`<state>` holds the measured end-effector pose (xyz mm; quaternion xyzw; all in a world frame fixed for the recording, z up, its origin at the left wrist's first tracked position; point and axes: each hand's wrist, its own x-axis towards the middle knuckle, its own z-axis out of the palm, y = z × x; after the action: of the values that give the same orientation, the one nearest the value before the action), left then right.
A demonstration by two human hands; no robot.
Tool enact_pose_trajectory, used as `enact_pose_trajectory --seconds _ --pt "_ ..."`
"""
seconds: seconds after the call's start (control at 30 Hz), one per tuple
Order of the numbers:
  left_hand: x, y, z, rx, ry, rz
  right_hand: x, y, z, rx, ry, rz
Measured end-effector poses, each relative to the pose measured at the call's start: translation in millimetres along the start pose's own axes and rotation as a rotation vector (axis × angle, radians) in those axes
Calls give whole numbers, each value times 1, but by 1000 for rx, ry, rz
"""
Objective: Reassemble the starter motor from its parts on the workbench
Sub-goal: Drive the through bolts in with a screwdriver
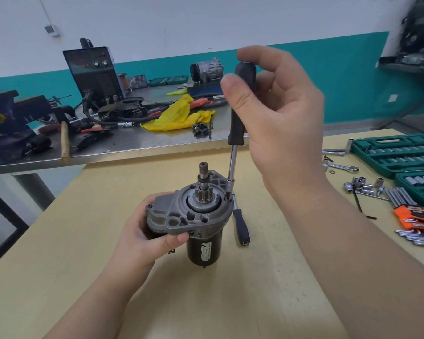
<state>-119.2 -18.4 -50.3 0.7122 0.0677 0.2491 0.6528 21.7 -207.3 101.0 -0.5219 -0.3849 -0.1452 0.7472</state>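
Observation:
The starter motor (201,223) stands upright on the yellow workbench (83,253), its grey nose housing and pinion gear on top and its black body below. My left hand (145,231) grips the housing and the solenoid from the left, thumb on the flange. My right hand (274,113) holds the black handle of a socket driver (240,113) with thumb and fingers round its top. The driver's steel shaft runs down to a bolt on the housing's right rim (228,195).
A second black-handled driver (241,226) lies just right of the motor. Loose sockets (362,185), wrenches (340,166), an orange hex key set (416,221) and green socket cases (397,152) fill the right side. A steel bench (132,145) with a welder, vise and yellow rag stands behind.

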Motion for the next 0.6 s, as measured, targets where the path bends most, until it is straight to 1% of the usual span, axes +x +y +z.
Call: enact_pose_trajectory --seconds 0.17,0.47,0.6 --pt "1 -1 -1 -7 -8 14 -2 -5 -3 250 -93 177" --pt "1 -1 -1 2 1 13 1 -6 -2 432 -134 324" --pt "1 0 0 12 4 9 4 -1 -2 434 -125 329"
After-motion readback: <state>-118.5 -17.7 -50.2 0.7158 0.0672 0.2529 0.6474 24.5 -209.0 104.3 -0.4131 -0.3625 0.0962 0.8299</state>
